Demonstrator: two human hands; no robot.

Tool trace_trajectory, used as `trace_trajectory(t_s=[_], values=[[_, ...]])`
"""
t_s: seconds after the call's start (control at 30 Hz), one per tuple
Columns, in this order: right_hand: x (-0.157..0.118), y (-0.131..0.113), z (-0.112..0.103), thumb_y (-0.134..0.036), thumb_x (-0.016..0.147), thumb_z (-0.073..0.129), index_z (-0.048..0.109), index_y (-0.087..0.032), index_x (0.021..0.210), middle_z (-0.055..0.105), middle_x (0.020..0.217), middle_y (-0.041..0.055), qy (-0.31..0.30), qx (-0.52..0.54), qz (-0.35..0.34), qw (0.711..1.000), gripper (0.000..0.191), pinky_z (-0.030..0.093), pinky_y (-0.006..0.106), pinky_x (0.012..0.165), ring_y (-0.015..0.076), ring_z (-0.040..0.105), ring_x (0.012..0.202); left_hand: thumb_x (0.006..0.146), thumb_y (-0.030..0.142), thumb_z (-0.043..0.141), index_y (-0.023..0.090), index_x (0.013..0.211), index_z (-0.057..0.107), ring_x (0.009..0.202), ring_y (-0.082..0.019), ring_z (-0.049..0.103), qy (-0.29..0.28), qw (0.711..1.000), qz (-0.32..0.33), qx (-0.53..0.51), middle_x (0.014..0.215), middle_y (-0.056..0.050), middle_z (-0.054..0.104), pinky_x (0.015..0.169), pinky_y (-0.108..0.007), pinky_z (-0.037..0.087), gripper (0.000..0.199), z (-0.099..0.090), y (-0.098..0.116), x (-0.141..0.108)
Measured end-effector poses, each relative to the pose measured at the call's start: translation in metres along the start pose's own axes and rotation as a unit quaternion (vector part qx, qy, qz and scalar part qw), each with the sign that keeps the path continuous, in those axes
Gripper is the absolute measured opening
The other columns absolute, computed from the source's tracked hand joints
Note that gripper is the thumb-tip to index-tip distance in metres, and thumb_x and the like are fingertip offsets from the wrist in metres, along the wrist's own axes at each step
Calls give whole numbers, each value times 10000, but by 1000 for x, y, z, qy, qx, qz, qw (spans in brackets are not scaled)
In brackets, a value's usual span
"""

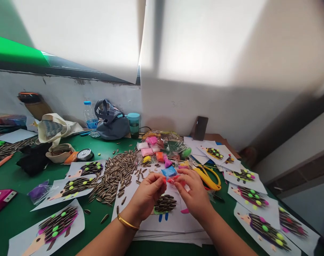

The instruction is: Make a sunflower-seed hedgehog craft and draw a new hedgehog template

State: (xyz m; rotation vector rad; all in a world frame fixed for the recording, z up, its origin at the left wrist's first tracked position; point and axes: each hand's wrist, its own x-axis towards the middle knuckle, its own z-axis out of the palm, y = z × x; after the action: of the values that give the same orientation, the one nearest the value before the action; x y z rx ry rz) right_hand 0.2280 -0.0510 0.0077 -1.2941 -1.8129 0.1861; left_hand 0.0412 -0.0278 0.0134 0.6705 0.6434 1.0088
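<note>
At the left hand (148, 196), I see a pinch on red clay (170, 180) over the white sheet (178, 224); right hand (193, 195) curled close, its grip unclear to me. Clay probably light, soft, tacky; best held gently by its edge. Farther out: seed heap (114, 174), green worktop (95, 222).

The tabletop (94, 225) is deep green; the heaped seeds (116, 174) are dark with pale stripes; the pinched piece (170, 180) looks red, perhaps pinkish, though fingers partly cover it; the packet (168, 172) beyond is bright blue; the white sheet (178, 224) bears a dark seed hedgehog (166, 205), edged green, with blue legs (160, 217).
</note>
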Motion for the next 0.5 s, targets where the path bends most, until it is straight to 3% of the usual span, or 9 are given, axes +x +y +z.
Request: trace_trajectory(t_s=[0.07, 0.13, 0.23, 0.5], values=[[-3, -9, 2, -309, 927, 578, 662, -259, 1067, 624, 1128, 85, -8, 30, -6, 1000, 171, 459, 445, 914, 260, 547, 1085, 708, 327, 837, 158, 877, 702, 702, -95, 582, 7, 1000, -17, 7, 757, -16, 645, 688, -196, 445, 274, 1, -2, 0], [-6, -14, 3, -303, 928, 580, 638, -272, 1147, 626, 1103, 83, -24, 54, -8, 998, 229, 467, 436, 894, 256, 551, 1054, 708, 345, 834, 155, 845, 707, 731, -109, 600, 5, 999, -22, 30, 780, -27, 663, 727, -217, 466, 265, 2, -4, 0], [-8, -17, 5, -287, 924, 592, 654, -277, 1097, 636, 1045, 69, -24, 85, -6, 996, 184, 471, 417, 859, 248, 559, 1005, 695, 364, 837, 150, 773, 706, 712, -111, 590, -1, 998, -22, 65, 767, -18, 658, 723, -228, 470, 263, 3, -7, 0], [-8, -17, 7, -220, 909, 612, 690, -276, 1001, 628, 955, 47, -13, 119, -15, 993, 132, 471, 389, 817, 226, 563, 934, 723, 399, 806, 139, 809, 739, 655, -106, 521, -24, 990, -19, 138, 708, -16, 634, 641, -217, 400, 282, 2, -9, -1]])
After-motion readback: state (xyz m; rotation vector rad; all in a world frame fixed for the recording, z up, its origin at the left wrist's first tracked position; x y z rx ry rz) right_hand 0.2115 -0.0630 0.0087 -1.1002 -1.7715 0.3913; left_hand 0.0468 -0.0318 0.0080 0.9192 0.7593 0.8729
